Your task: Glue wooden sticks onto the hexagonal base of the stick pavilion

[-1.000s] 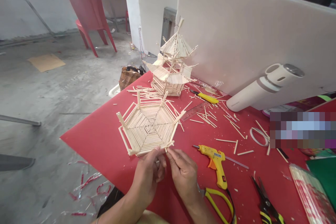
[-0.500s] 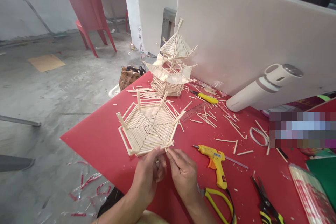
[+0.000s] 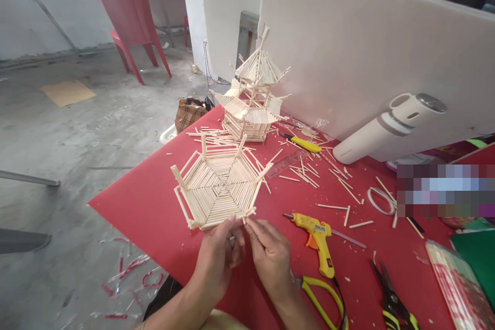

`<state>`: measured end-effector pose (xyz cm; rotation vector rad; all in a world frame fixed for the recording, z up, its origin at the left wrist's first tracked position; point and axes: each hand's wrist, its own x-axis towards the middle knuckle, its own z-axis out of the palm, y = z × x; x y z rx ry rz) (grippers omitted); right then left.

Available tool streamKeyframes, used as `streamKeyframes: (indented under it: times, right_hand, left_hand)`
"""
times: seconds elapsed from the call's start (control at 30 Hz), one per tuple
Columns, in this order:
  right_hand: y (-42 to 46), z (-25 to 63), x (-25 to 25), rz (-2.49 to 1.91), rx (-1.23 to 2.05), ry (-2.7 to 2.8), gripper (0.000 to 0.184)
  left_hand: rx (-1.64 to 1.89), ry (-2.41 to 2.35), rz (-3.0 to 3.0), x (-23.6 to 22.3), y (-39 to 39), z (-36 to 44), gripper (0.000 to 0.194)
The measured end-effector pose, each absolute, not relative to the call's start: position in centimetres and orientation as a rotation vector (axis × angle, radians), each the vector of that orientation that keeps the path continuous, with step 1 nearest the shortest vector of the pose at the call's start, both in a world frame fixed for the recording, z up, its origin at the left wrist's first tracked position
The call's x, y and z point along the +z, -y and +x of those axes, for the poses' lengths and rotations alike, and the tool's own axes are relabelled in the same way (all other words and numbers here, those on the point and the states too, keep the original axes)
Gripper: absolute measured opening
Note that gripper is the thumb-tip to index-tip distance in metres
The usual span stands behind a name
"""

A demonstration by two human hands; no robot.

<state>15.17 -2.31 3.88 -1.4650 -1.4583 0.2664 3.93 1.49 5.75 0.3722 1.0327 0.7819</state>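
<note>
A many-sided platform of thin wooden sticks (image 3: pixel 216 191) has a spiral-like centre, short upright posts at several corners and a low stick rail around its rim. At its near edge, my left hand (image 3: pixel 220 250) is closed, thumb on the rim and fingers curled below. My right hand (image 3: pixel 270 252) pinches the end of a short wooden stick (image 3: pixel 244 220) at the near right corner; its fingers cover most of that stick. Behind the platform stands a tiered stick pagoda (image 3: pixel 255 98) with a pointed roof.
On the red table (image 3: pixel 143 185) lie a yellow glue gun (image 3: pixel 317 237), yellow-handled pliers (image 3: pixel 325 294), dark cutters (image 3: pixel 392 294), a utility knife (image 3: pixel 303 143), a clear ruler (image 3: pixel 286 163) and loose sticks. A white bottle (image 3: pixel 373 136) leans against a pale panel (image 3: pixel 348 51). Bagged sticks (image 3: pixel 460 283) lie right.
</note>
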Motion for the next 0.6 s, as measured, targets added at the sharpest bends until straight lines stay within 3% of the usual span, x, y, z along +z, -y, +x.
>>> streamKeyframes:
  times: [0.6]
  right_hand:
    - [2.25,15.17,3.94,-1.459,0.27,1.459,0.027]
  left_hand:
    - [0.782,-1.03,0.38,5.82,-1.53,3.96,0.036]
